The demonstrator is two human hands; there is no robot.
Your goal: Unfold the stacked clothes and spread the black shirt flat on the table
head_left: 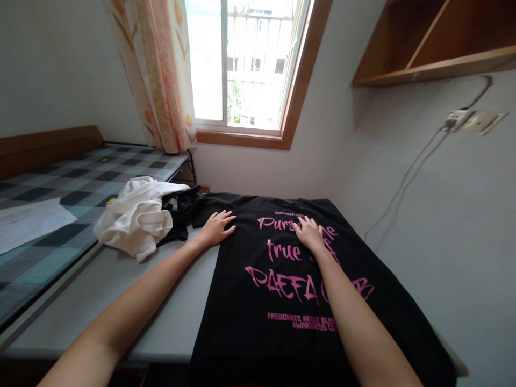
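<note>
A black T-shirt (242,312) with pink lettering lies spread out over a white tabletop (161,312), its lower part reaching past the near edge. Flat on the shirt's left side, close to the sleeve, rests my left hand (217,228) with its fingers apart. My right hand (309,234) lies palm down on the printed lettering, fingers stretched out, covering some of the letters. Neither hand grips the cloth. To the left of my left hand sits a crumpled white garment (135,220), with a bunched black cloth (183,207) against it.
A bed with a checked cover (80,172) runs along the left, bearing a sheet of paper (34,223). Beyond the table are a window (245,64) and a curtain (161,75). A wooden shelf (435,70) and a wall socket (457,119) with cables are on the right.
</note>
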